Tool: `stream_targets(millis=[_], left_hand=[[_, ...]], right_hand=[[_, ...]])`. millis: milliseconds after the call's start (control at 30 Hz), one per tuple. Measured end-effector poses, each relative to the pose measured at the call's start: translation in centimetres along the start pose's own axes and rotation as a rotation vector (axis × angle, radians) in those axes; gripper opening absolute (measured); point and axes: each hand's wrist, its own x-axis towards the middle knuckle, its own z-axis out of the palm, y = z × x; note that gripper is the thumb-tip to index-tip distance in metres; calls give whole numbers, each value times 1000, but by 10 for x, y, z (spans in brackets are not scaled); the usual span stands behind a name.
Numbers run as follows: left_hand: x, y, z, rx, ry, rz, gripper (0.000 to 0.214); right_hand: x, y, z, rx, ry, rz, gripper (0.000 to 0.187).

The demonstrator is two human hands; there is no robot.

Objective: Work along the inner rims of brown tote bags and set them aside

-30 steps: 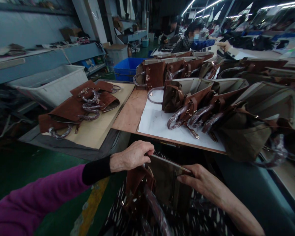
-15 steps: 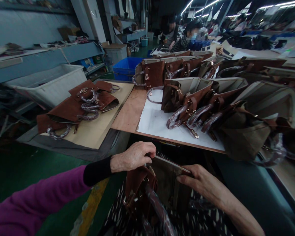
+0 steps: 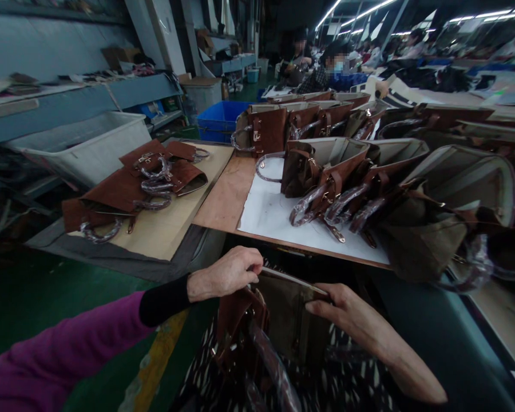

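Observation:
On my lap sits a handbag (image 3: 283, 315) with brown and dark olive panels and a pale upper edge. My left hand (image 3: 227, 273) pinches that edge at its left corner. At the other end, my right hand (image 3: 341, 309) grips the edge between thumb and fingers. A plastic-wrapped handle (image 3: 268, 355) hangs over the bag's near side, beside small metal fittings. The lower part of the bag blends into a dark patterned cloth (image 3: 197, 366) over my legs.
Ahead, a table (image 3: 218, 200) carries rows of similar bags (image 3: 343, 166). More brown bags (image 3: 115, 191) lie on a board to the left. Behind stand a blue bin (image 3: 221, 120) and a white tub (image 3: 94, 140). A masked person (image 3: 321, 74) sits beyond the table.
Both hands and the bag's upper edge have shifted slightly left. The bag's olive side now faces me a little more. Each hand keeps its grip.

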Motion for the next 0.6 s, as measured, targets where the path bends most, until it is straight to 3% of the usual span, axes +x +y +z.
stream_targets(millis=[100, 267, 367, 467, 600], left_hand=[[1, -2, 5, -24, 73, -58, 12], [1, -4, 9, -67, 104, -64, 12], [1, -4, 8, -81, 104, -80, 12], [1, -3, 8, -98, 106, -90, 12], [1, -3, 7, -143, 109, -100, 12]], right_hand=[[1, 0, 1, -10, 13, -9, 25], [1, 1, 13, -103, 281, -9, 47], [2, -5, 20, -162, 386, -60, 38], [4, -10, 23, -172, 405, -128, 21], [8, -9, 23, -42, 434, -123, 16]])
